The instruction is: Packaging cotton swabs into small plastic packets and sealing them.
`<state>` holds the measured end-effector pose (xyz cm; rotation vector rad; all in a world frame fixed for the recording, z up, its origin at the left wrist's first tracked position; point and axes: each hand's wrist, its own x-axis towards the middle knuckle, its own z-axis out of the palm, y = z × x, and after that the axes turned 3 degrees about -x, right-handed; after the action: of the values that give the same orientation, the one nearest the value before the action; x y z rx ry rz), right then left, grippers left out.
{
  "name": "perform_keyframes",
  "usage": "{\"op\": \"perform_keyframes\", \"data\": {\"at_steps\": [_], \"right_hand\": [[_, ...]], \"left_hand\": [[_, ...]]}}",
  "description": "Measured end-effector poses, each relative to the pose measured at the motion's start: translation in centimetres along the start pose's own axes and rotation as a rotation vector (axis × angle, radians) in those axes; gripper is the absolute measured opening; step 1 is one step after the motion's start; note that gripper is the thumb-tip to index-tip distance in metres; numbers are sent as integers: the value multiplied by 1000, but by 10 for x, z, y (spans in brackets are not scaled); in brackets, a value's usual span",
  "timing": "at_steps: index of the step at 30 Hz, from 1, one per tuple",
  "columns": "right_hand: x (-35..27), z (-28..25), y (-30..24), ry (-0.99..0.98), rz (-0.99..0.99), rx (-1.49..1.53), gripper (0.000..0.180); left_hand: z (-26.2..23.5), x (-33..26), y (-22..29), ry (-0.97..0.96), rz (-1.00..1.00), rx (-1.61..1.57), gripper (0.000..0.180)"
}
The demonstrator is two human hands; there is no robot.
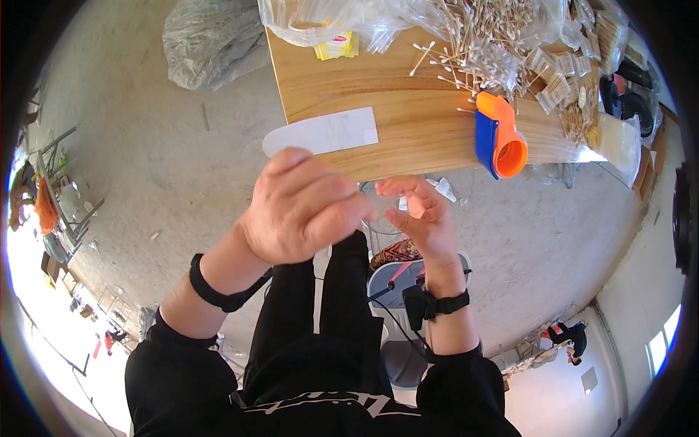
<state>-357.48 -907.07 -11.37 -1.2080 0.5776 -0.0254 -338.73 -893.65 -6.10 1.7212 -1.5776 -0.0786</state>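
A smooth wooden surface (415, 98) before you bears a matt paper strip (331, 130), left; glossy plastic dispenser (502, 131), right; crinkled, shiny film (378, 28), far.

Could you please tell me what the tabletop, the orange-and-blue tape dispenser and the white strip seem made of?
Tabletop: wood or wood-look laminate, smooth, with streaked grain. Tape dispenser: probably moulded plastic; bright, even colour, slight shine. White strip: perhaps paper or thin card; flat, matte.

Left hand (306, 209) near white strip (331, 131), right hand (424, 218) beside; tape dispenser (507, 135) on table (422, 138).
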Motion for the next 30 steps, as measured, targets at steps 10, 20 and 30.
{"op": "perform_keyframes", "data": {"at_steps": [10,20,30], "right_hand": [[10,50,51,541,173,355,9],[34,73,71,785,251,195,33],[40,78,70,855,275,-2,33]], "left_hand": [[49,5,-85,-201,-317,-106,12],[79,-3,-119,-395,-304,22,15],[92,-2,-128,-452,-215,119,19]]}}
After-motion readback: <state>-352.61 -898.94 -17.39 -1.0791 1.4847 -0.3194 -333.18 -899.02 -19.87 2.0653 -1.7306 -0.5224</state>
